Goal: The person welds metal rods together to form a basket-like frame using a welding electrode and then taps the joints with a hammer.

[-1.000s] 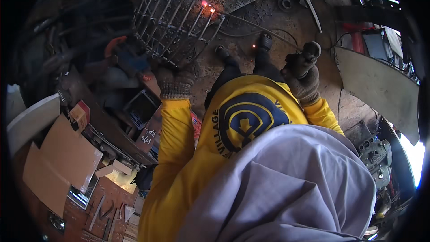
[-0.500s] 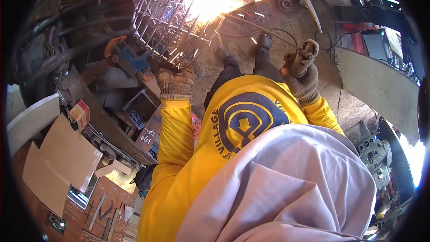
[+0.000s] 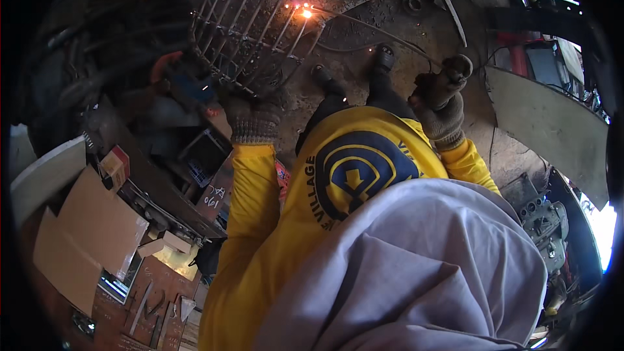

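The barred metal frame (image 3: 259, 43) has its near-left edge by the blue vise (image 3: 195, 88) and open floor (image 3: 478, 117) to its right. The right hand (image 3: 440, 107) has fingers clenched around a welding rod (image 3: 383, 33); the left hand (image 3: 255, 117) is at the near edge, grip indeterminable. The earlier white arc has given way to orange glowing spots (image 3: 307, 13) at the far edge.

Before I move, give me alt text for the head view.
Orange spots glow at the edge of a barred metal rack, by the end of a thin rod leading to the gloved right grip. The gloved left grip sits in shadow at the rack's near side, its hold unclear. Below: a yellow top and pale cloth.
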Demonstrator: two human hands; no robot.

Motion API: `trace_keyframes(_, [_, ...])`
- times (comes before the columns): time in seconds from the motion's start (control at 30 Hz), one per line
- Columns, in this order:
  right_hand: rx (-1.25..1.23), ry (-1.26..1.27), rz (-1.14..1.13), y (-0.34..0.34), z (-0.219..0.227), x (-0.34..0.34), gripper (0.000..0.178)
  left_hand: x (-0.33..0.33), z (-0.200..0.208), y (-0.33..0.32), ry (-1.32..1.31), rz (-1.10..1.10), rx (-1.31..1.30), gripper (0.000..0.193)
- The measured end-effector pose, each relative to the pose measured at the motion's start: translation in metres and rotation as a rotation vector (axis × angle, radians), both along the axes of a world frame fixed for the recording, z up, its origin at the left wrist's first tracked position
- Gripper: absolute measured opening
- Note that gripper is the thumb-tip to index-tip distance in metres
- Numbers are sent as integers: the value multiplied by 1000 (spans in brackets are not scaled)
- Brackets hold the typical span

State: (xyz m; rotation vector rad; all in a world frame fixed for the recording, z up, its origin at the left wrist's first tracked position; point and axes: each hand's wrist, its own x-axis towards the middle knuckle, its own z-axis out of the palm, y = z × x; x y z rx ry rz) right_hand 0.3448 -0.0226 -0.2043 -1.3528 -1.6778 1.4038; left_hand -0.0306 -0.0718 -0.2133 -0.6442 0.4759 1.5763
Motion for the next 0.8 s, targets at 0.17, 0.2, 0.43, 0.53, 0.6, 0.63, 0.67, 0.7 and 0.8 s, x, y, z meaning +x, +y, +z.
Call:
trace_keyframes(0.17, [-68,21,-74,-1,-3,0,41,6,1,-2,101,-39,96,63])
trace_keyframes(0.2, [-75,22,-71,-2,-3,0,41,5,-3,-4,93,-45,121,63])
trace_keyframes(0.43, [-80,3,-82,-4,-1,-2,42,11,-1,0,162,1,43,63])
trace_keyframes(0.53, [-90,0,-84,-4,-1,-1,43,16,7,4,158,18,20,64])
trace_keyframes(0.6, [-96,-12,-81,-4,-2,0,44,7,-6,0,129,50,-138,65])
trace_keyframes(0.63, [-43,-62,-48,-2,2,-2,42,-5,-18,-12,10,-4,-115,67])
trace_keyframes(0.67, [10,-110,-15,2,9,-4,41,-17,-30,-23,-107,-59,-97,69])
trace_keyframes(0.7, [61,-163,18,4,13,-6,39,-17,-30,-27,-124,-102,-56,70])
trace_keyframes(0.8, [59,-53,5,3,9,-6,36,16,3,-2,237,-57,-158,71])
